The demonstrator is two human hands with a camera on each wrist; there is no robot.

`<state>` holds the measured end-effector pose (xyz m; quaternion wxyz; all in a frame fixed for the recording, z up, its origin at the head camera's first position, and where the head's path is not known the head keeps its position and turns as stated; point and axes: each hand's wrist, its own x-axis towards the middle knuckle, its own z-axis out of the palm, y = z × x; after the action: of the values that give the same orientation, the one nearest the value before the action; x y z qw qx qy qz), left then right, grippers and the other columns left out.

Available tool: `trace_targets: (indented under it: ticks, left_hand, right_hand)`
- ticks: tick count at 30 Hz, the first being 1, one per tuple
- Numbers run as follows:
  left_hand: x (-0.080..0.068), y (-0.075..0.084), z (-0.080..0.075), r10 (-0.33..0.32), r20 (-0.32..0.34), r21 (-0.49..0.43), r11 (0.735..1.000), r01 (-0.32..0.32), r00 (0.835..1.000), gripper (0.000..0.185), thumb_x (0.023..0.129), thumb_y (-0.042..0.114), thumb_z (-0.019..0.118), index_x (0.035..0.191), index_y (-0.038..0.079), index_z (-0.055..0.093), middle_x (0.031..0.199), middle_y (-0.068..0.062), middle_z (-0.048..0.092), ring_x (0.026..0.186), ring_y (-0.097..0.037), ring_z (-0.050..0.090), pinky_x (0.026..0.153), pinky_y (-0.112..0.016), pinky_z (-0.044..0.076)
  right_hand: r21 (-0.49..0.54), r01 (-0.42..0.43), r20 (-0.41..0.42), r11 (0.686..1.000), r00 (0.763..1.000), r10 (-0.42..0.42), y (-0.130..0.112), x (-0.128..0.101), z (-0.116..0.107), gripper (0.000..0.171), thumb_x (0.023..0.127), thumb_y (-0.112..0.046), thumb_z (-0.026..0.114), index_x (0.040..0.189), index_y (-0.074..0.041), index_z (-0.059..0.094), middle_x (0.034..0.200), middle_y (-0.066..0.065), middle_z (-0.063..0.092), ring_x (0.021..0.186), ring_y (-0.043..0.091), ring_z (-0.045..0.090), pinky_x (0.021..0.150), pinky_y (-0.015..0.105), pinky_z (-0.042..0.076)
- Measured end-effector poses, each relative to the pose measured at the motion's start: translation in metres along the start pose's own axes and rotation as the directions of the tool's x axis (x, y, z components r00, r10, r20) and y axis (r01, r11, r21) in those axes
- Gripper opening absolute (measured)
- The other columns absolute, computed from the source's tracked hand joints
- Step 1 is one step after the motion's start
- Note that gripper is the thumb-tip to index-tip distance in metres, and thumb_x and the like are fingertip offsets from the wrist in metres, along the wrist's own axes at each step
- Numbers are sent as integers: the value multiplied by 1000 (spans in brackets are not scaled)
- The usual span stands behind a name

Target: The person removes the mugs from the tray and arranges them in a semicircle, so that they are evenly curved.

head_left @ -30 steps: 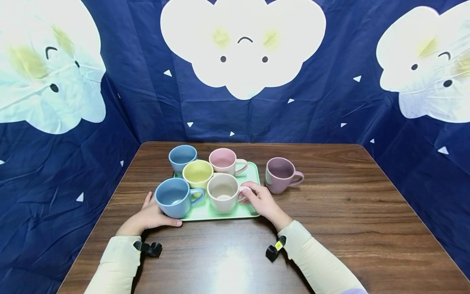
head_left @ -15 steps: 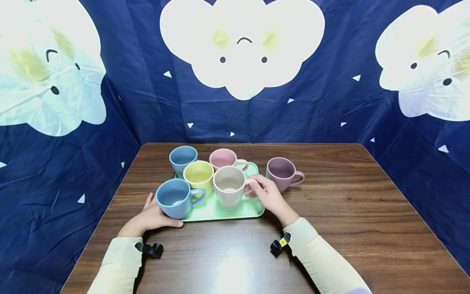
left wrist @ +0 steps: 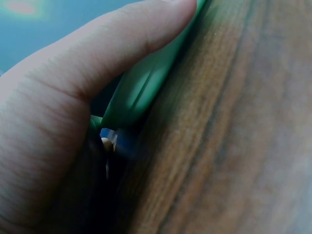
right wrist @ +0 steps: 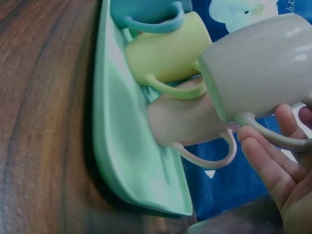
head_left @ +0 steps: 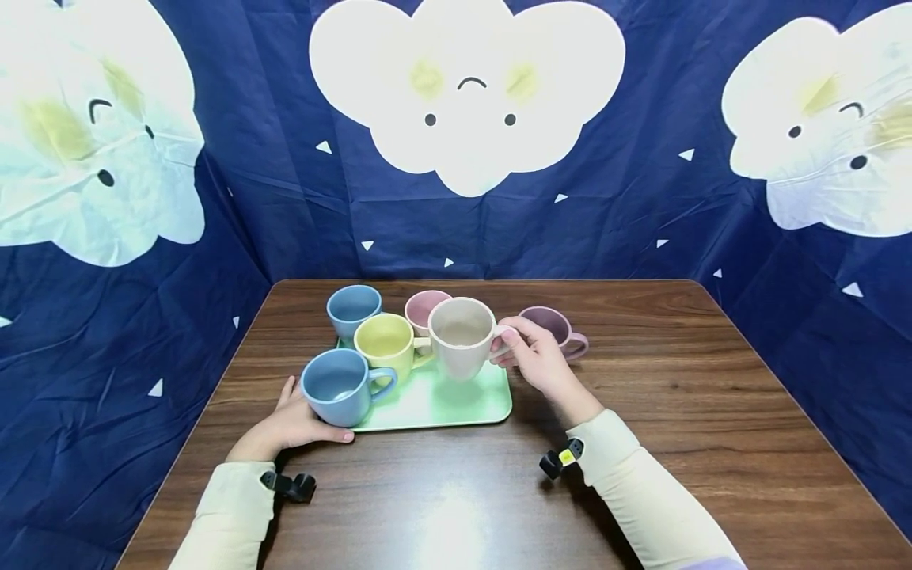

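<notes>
My right hand (head_left: 534, 356) pinches the handle of a beige mug (head_left: 459, 340), which is raised over the pale green tray (head_left: 456, 408). From the right wrist view, the beige mug (right wrist: 258, 63) hangs apart from the tray, its handle between my fingers and thumb. At the tray's front left corner, my left hand (head_left: 288, 423) holds the edge beside a large blue mug (head_left: 338, 388). Its thumb (left wrist: 112, 44) lies along the tray rim in the left wrist view; its other fingers are mostly hidden. A yellow mug (head_left: 385, 344) and a pink mug (head_left: 422, 309) stand on the tray.
Another blue mug (head_left: 352, 309) stands at the tray's back left. To the tray's right a purple mug (head_left: 547, 321) rests on the wooden table (head_left: 677, 380), partly hidden by my right hand. Dark blue cloth (head_left: 499, 237) with white clouds hangs around the table.
My right hand has lifted the beige mug off the tray's front and carried it up and to the right, so it now covers part of the pink mug. The left hand stays put.
</notes>
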<state>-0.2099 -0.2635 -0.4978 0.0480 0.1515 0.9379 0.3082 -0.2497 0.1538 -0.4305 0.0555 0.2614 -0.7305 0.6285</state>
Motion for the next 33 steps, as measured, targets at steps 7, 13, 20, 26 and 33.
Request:
trace_targets:
  ticks: [7,13,20,26,33]
  left_hand:
    - [1,-1,0,-1,-3,-2,1000,1,1000,121,61,49,93,153,-4,33,154,-31,37,146,-53,12,113,-72,-6]
    - [0,-2,0,-1,-11,-1,1000,1,1000,121,61,49,93,153,-4,34,154,-31,37,146,-52,14,113,-72,-5]
    - [-1,-3,1,-3,-13,-7,1000,3,1000,122,61,49,93,153,-3,34,154,-31,36,146,-52,14,113,-72,-6]
    - [-2,-2,0,1,-12,-13,1000,-1,1000,121,61,48,94,153,-3,34,154,-30,38,146,-52,14,113,-72,-6]
    - [-2,-2,1,0,-16,-13,1000,0,1000,121,61,49,94,153,-3,35,154,-30,37,146,-52,14,113,-73,-6]
  right_hand:
    - [29,-2,8,1000,1000,2,-14,2,-10,23,107,-5,46,114,13,58,90,33,63,74,37,72,67,63,56]
    - [28,13,-10,1000,1000,-13,-21,6,-21,27,107,-11,47,114,13,58,89,29,63,73,26,74,65,55,60]
    - [43,-25,-58,999,998,28,-33,11,-38,31,108,-14,46,115,14,57,87,13,65,74,25,74,66,49,61]
    - [79,20,-86,997,996,-13,-40,18,-56,32,108,-16,45,114,14,56,85,7,65,71,23,74,63,41,62]
    - [76,40,-126,996,992,-30,-42,26,-76,19,107,-15,48,104,-7,65,84,7,67,70,23,74,63,40,62]
